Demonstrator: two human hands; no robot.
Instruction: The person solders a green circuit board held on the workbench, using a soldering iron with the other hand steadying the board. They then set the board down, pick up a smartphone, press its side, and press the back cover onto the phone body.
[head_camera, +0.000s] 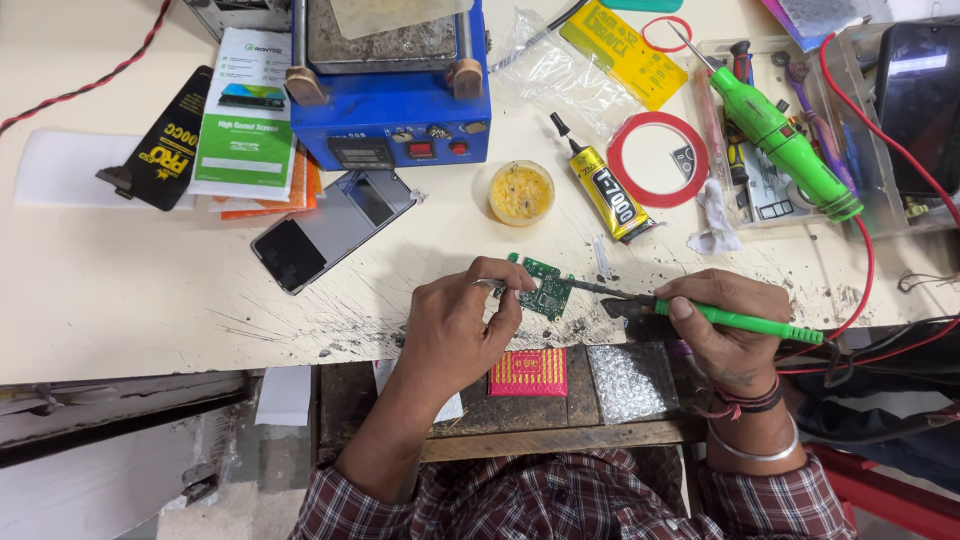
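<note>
My left hand (462, 320) pinches a small green circuit board (546, 289) with tweezers-like metal at its edge, holding it just above the scratched white bench (150, 290). My right hand (728, 325) grips a green-handled soldering iron (745, 322) like a pen. Its dark metal tip reaches left and touches the right side of the board. A red cable runs off from the iron's rear end to the right.
A dismantled phone (330, 228) lies left of the board. Behind it stand a blue heating station (395, 90), a yellow flux tin (521, 192), a black-and-yellow glue tube (605, 185), a red tape ring (657, 160) and a green rotary tool (785, 140) in a clear tray. A red box (528, 372) sits in the open drawer.
</note>
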